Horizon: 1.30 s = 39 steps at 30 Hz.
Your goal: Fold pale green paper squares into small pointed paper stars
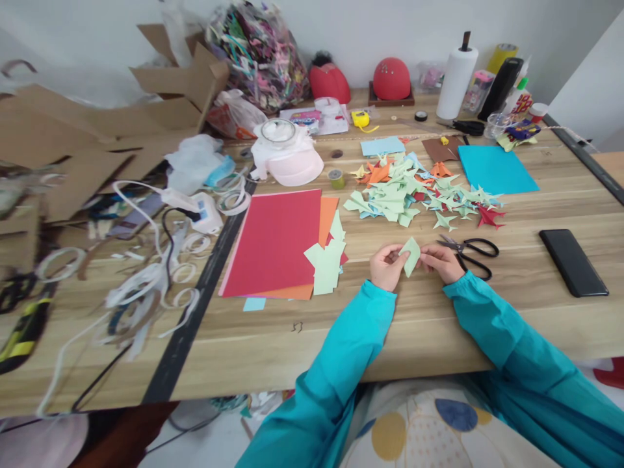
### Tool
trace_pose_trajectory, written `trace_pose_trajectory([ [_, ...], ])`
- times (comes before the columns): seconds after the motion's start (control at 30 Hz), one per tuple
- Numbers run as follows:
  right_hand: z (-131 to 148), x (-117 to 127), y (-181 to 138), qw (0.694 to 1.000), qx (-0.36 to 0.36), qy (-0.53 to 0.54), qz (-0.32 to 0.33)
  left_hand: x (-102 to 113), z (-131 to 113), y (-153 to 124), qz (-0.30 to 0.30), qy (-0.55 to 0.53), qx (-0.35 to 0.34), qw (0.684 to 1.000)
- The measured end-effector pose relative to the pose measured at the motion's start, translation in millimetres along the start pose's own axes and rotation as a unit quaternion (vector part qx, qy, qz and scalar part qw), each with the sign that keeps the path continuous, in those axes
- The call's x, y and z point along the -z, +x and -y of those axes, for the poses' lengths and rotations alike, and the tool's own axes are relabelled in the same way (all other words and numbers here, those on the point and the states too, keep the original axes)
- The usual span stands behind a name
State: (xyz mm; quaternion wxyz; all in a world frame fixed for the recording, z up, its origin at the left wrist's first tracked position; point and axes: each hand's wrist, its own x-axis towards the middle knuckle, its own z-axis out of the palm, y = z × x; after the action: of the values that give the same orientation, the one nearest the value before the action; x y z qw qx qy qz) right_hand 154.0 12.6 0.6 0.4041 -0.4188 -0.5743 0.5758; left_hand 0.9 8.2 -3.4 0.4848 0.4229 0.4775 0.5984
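Note:
A small folded piece of pale green paper (411, 256) is held between both hands, just above the wooden table. My left hand (387, 265) pinches its left side with thumb and fingers. At its right edge, my right hand (439, 260) closes its fingertips on the paper. Behind the hands lies a heap of folded paper cranes (394, 192), mostly pale green with some orange, red and blue. Black-handled scissors (470, 250) lie right beside my right hand. Left of my hands is a small stack of cut pale green paper pieces (327, 270).
Red paper sheets (277, 244) lie to the left, and a blue sheet (497, 169) at the back right. A black phone (572, 262) rests at the right. Cables with a power strip (205, 211) and cardboard boxes (107, 130) crowd the left side. A paper roll (457, 81) stands behind.

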Motion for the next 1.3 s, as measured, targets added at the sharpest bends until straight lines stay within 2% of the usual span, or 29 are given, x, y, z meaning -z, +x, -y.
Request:
trace_pose_trajectory([
  [0.47,3.7,-6.7,1.4,0.999,-0.019,-0.009,-0.050,-3.5,-2.8,-3.7,0.039,-0.048,0.026,0.998],
  [0.97,0.8,-2.1,-0.3,0.998,-0.023,0.032,-0.057,-2.9,1.5,-3.0,0.077,-0.053,0.080,0.992],
  [1.3,2.9,-3.0,-1.6,0.997,-0.027,0.044,-0.060,-2.7,0.7,-3.3,0.074,-0.030,0.060,0.995],
])
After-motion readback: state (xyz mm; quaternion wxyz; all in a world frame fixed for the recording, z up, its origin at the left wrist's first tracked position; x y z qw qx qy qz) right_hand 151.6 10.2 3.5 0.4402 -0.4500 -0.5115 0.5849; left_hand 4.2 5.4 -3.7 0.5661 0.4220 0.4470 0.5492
